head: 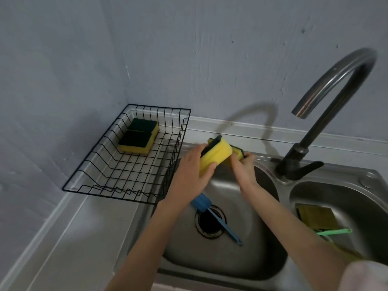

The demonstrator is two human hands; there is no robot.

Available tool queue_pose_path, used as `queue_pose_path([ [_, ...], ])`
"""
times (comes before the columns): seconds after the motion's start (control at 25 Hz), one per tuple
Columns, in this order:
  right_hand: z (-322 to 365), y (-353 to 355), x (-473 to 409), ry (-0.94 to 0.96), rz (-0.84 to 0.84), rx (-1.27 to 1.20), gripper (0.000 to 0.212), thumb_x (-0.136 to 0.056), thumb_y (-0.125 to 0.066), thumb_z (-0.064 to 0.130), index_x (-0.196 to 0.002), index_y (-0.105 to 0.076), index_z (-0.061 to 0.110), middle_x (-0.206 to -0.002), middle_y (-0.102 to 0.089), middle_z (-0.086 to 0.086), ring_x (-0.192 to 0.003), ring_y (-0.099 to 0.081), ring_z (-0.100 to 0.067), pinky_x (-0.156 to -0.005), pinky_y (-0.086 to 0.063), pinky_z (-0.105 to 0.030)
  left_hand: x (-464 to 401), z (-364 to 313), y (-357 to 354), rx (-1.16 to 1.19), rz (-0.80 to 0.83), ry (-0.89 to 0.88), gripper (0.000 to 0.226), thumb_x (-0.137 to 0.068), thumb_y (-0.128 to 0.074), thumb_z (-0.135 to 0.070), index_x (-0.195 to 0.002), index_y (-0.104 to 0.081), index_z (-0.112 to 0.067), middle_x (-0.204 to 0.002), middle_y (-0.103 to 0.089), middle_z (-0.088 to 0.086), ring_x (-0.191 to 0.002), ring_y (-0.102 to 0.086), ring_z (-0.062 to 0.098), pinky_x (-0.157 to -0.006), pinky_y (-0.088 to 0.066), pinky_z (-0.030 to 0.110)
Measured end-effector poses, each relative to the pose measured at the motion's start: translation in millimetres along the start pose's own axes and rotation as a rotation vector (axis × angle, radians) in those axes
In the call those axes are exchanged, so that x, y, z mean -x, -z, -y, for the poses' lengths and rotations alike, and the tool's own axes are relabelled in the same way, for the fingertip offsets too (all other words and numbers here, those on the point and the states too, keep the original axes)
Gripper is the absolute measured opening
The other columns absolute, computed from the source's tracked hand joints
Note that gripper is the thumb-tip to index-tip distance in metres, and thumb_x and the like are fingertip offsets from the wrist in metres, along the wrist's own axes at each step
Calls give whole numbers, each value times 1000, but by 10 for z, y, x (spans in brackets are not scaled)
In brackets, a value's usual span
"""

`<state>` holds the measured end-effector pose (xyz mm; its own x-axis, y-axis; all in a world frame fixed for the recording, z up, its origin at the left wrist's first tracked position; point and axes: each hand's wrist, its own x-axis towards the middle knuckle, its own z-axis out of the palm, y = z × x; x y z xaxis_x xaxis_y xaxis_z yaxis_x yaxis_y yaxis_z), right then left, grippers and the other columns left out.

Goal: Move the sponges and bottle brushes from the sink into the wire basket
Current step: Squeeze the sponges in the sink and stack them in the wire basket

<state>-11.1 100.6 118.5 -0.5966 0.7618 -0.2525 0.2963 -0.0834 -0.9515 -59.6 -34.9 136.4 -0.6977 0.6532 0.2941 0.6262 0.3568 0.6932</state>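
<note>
My left hand (190,173) grips a yellow sponge with a green scouring side (214,153), held above the left sink bowl (241,255) close to the wire basket's right wall. My right hand (244,168) holds a second yellow-green sponge (238,152), touching the first. The black wire basket (105,185) stands on the counter at the left, with two sponges (139,138) lying side by side in its far corner. A blue bottle brush (212,213) lies across the drain of the left bowl. In the right bowl (336,192) lie another sponge (317,216) and a green brush handle (333,231).
A curved metal tap (327,97) rises at the back right between the two bowls, its lever (308,166) pointing right. Grey walls meet in a corner behind the basket. A bare grey counter (69,238) lies in front of the basket.
</note>
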Motion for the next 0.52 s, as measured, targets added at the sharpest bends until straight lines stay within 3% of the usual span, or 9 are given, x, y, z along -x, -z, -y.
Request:
queue_pose_path([
  [0.12, 138, -132, 3, 32, 49, -12, 33, -85, -57, 26, -103, -31, 18, -120, -50, -18, -109, -52, -29, -102, -44, -45, 59, 55, 165, 29, -70, 3, 41, -89, -47, -29, -127, -43, -13, -128, -52, 9, -115, -49, 18, -96, -41, 31],
  [0.24, 337, -366, 25, 109, 126, 14, 30, -86, -59, 25, -103, -35, 18, -110, -52, -13, -100, -52, -23, -88, -45, -34, 52, 153, 426, 9, -157, 34, 41, -89, -53, -18, -129, -44, -14, -128, -51, 10, -115, -48, 19, -96, -41, 29],
  [0.4, 507, -758, 54, 304, 195, 165, 30, -80, -64, 29, -99, -40, 24, -110, -51, -7, -113, -46, -27, -95, -43, -39, 73, 363, 851, -87, -282, 74, 41, -87, -54, -12, -128, -49, -18, -128, -53, 11, -112, -48, 16, -91, -38, 26],
  [0.52, 534, -1095, 63, 418, 268, 255, 36, -76, -69, 30, -102, -45, 22, -107, -48, -1, -110, -38, -20, -93, -42, -37, 189, 621, 1172, -177, -383, 151, 40, -86, -57, -7, -124, -54, -18, -126, -57, 12, -111, -52, 20, -89, -38, 27],
])
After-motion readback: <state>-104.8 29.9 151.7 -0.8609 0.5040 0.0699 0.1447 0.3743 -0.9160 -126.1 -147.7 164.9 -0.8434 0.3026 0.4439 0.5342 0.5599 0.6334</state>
